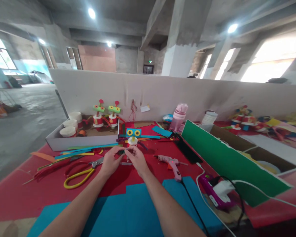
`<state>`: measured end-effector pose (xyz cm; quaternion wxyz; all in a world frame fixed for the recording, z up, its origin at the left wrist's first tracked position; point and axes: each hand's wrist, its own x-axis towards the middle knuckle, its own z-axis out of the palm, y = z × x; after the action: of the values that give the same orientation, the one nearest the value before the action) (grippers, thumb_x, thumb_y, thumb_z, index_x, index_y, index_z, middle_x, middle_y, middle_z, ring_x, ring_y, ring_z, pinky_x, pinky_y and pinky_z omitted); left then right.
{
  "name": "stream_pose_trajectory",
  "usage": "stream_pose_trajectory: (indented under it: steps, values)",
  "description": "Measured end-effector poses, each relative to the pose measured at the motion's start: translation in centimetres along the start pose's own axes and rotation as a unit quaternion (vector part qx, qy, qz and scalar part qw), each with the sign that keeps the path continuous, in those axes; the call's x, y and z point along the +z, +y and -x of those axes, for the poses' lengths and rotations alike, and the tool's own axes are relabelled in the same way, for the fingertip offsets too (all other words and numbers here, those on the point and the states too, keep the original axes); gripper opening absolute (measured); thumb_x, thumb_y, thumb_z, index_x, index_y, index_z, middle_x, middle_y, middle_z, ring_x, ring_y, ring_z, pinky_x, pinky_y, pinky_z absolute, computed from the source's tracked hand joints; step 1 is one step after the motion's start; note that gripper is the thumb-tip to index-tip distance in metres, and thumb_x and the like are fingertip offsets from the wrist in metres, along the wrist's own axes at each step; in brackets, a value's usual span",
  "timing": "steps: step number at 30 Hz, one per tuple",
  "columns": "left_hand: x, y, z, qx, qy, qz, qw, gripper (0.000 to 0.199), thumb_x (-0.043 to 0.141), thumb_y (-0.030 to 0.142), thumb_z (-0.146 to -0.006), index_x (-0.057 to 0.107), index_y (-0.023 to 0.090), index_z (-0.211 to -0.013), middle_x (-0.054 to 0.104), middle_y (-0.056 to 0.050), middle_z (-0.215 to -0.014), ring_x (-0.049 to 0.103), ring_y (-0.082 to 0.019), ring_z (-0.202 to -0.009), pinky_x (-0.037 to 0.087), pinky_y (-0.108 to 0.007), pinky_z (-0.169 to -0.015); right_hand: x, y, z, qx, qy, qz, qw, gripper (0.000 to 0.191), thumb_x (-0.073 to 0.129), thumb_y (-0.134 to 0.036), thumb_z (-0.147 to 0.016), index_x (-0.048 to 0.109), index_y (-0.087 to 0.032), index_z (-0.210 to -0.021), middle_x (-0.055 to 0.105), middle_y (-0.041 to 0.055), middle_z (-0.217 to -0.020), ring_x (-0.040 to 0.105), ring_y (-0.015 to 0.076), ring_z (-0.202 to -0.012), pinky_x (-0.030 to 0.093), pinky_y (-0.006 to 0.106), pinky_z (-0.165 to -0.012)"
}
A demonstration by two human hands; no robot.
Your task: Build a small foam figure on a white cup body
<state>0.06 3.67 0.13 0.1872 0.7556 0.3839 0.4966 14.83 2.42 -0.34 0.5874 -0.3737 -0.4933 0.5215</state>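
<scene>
- We work at a table (12,200) covered in red, its far edge along a pale partition (153,89); behind that, we see a bare concrete hall with ceiling lights and windows.
- Blue sheets (143,210) lie along our near edge; a white box (85,144) with cups and two figures sits by the far left corner.
- Toward the right edge we have a green-sided box (227,161), with a purple power strip (213,194) just beside it.
- Yellow-and-red-handled pliers (91,168) lie left of our hands, a pink glue gun (172,163) to their right.
- Our forearms reach in from the near edge and converge mid-table, before a blue-headed figure (133,140).
- Our left hand (110,161) pinches a small dark green piece (122,152) between thumb and forefinger.
- Our right hand (138,160) meets it with bent fingers, fingertips together at the piece; we cannot tell whether they grip it.
</scene>
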Motion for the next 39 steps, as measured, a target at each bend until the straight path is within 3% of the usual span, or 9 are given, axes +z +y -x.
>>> stream_pose_trajectory:
  steps: [4,7,12,18,21,23,28,33,39]
  values:
    - [0.0,0.2,0.0,0.003,-0.005,-0.005,1.0,0.021,0.059,0.021,-0.08,0.069,0.021,-0.098,0.071,-0.005,-0.095,0.064,-0.018,-0.086,0.049,-0.028,-0.08,-0.3,0.3,-0.3,-0.01,0.0,0.005,1.0,0.031,0.072,-0.046,-0.071,0.062,-0.019,-0.082,0.057,-0.0041,-0.062,0.051,0.0101,-0.052,0.045,0.023,-0.051]
    - [-0.1,-0.3,-0.2,-0.041,0.008,0.001,0.999,0.024,0.061,0.026,-0.079,0.069,0.02,-0.101,0.071,-0.004,-0.088,0.062,-0.017,-0.074,0.048,-0.027,-0.071,-0.6,0.1,-0.4,-0.034,0.012,-0.004,0.999,0.027,0.071,-0.043,-0.073,0.064,-0.019,-0.083,0.058,-0.0036,-0.061,0.052,0.0105,-0.053,0.045,0.023,-0.054]
    - [-1.0,-1.2,-0.6,-0.136,0.05,0.033,0.989,0.024,0.062,0.039,-0.08,0.071,0.018,-0.087,0.068,-0.002,-0.073,0.06,-0.016,-0.068,0.046,-0.025,-0.065,-1.0,-0.4,-0.5,-0.052,0.038,-0.046,0.997,0.03,0.071,-0.045,-0.074,0.066,-0.019,-0.087,0.061,-0.0018,-0.066,0.054,0.0112,-0.058,0.046,0.024,-0.058]
    - [-2.0,0.2,-0.7,-0.215,0.103,0.148,0.96,0.036,0.061,0.05,-0.081,0.064,0.016,-0.069,0.039,0.006,-0.044,0.036,-0.008,-0.043,0.027,-0.02,-0.045,-1.1,-0.1,-0.5,-0.039,0.047,-0.045,0.997,0.033,0.071,-0.048,-0.075,0.067,-0.017,-0.085,0.061,-0.0004,-0.069,0.05,0.0099,-0.057,0.043,0.023,-0.055]
    - [-1.9,0.8,-0.5,-0.21,0.042,0.224,0.951,0.034,0.064,0.049,-0.079,0.069,0.016,-0.084,0.036,0.008,-0.044,0.03,-0.007,-0.041,0.022,-0.02,-0.043,-0.9,0.0,-0.4,-0.037,0.04,-0.028,0.998,0.032,0.069,-0.049,-0.076,0.066,-0.018,-0.084,0.061,-0.0002,-0.068,0.05,0.0102,-0.056,0.043,0.023,-0.053]
    - [-1.6,0.9,-0.5,-0.186,-0.009,0.216,0.959,0.034,0.07,0.045,-0.074,0.071,0.016,-0.092,0.039,0.008,-0.046,0.03,-0.007,-0.042,0.023,-0.02,-0.043,-0.9,0.1,-0.4,-0.037,0.037,-0.011,0.999,0.033,0.068,-0.05,-0.076,0.066,-0.018,-0.083,0.061,-0.0004,-0.068,0.05,0.0104,-0.056,0.044,0.023,-0.053]
    - [-1.2,0.2,-0.5,-0.145,-0.026,0.149,0.978,0.024,0.069,0.041,-0.074,0.074,0.017,-0.076,0.058,0.001,-0.056,0.044,-0.011,-0.051,0.033,-0.021,-0.046,-1.0,0.3,-0.4,-0.051,0.055,0.038,0.996,0.033,0.068,-0.05,-0.076,0.063,-0.018,-0.082,0.057,-0.0019,-0.063,0.051,0.0112,-0.055,0.044,0.023,-0.052]
    - [-1.6,-0.4,-0.5,-0.186,0.052,0.164,0.967,0.025,0.069,0.042,-0.073,0.073,0.018,-0.075,0.054,0.002,-0.054,0.044,-0.011,-0.05,0.035,-0.022,-0.047,-1.1,0.3,-0.5,-0.059,0.073,0.035,0.995,0.032,0.067,-0.049,-0.077,0.062,-0.017,-0.082,0.055,-0.0033,-0.059,0.048,0.0102,-0.052,0.042,0.022,-0.05]
    - [-2.8,-0.3,-1.0,-0.216,0.194,0.178,0.94,0.028,0.066,0.042,-0.078,0.067,0.016,-0.07,0.045,0.005,-0.048,0.038,-0.008,-0.045,0.03,-0.02,-0.044,-1.1,0.1,-0.5,-0.05,0.096,0.013,0.994,0.035,0.064,-0.052,-0.078,0.062,-0.017,-0.079,0.057,-0.0017,-0.062,0.047,0.0103,-0.052,0.039,0.023,-0.05]
